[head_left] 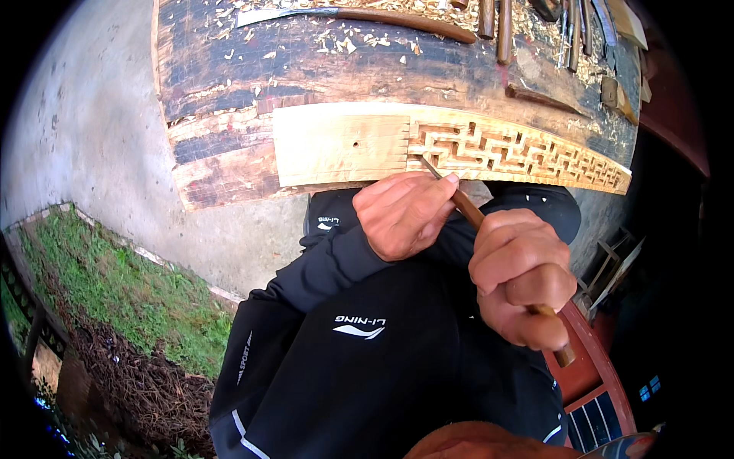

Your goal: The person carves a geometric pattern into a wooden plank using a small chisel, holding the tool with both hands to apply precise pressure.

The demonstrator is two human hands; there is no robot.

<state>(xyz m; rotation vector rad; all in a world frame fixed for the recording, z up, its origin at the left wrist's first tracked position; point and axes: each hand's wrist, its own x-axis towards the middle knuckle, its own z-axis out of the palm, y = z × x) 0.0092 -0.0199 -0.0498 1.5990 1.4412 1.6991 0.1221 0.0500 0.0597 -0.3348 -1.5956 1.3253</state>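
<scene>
A pale wooden panel lies along the near edge of the workbench, its right part carved with a geometric lattice of grooves and its left part plain with one small hole. My right hand is wrapped round the wooden handle of a carving chisel; the handle's butt sticks out below the fist. Closer to the tip, my left hand pinches the chisel's blade with thumb and fingers, just off the panel's near edge. The tip meets the panel at the left end of the carved lattice.
Wood shavings are strewn over the worn workbench. A long wooden-handled blade lies at the far side, and several tools with wooden handles are at the far right. A wooden mallet-like piece rests by the right edge.
</scene>
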